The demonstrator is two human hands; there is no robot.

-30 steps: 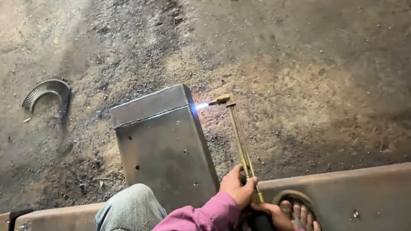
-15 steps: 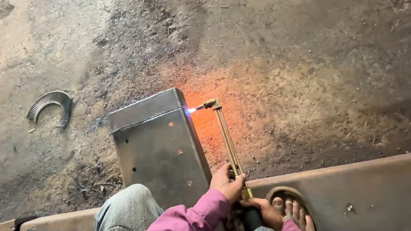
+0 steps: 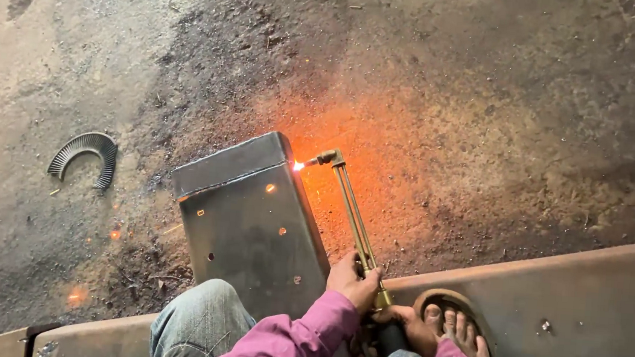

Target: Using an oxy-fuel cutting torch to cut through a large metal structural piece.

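On the dirty grey ground (image 3: 491, 79) to my left I see a curved grey ribbed metal piece (image 3: 85, 156) and small glowing orange sparks (image 3: 75, 297).

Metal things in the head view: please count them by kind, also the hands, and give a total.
Cutting torch, held by left hand and right hand: 1
Steel box piece: 1
Curved toothed metal piece: 1
Long steel beam: 1
Hands: 2
Total: 6
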